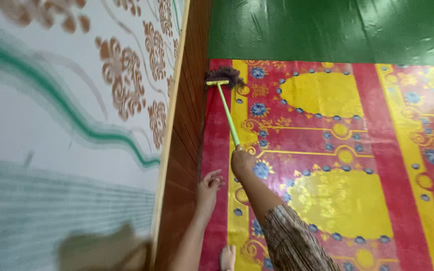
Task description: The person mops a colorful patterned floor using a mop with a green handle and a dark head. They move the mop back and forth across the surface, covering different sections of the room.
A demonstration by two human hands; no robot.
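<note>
one person is in view from above, two hands counted. the right hand [242, 161] is clamped around the lower end of one broom [225, 100], whose single green handle runs up and slightly left from the fist to a yellow-green crossbar. the broom's dark bristle head rests on the floor at the top left corner of the mat [327, 165], right against the foot of the wooden side panel [187, 125]. the right forearm wears a brown patterned sleeve [290, 241]. the left hand [208, 186] holds nothing; its fingers are spread apart and lie close to the wooden panel, touching it or nearly so, which cannot be told for certain. one bare foot [228, 257] shows at the bottom edge, standing on the mat between the two arms. the mat is one sheet, red and yellow with blue flower marks; two large yellow oval fields are counted in the middle strip. beyond the mat's far edge lies one green floor covering [327, 30], glossy. left of the wooden panel is one white sheet [51, 125] printed with brown flower motifs and green wavy bands. one blurred brown shape sits at the bottom left and cannot be identified.
</note>
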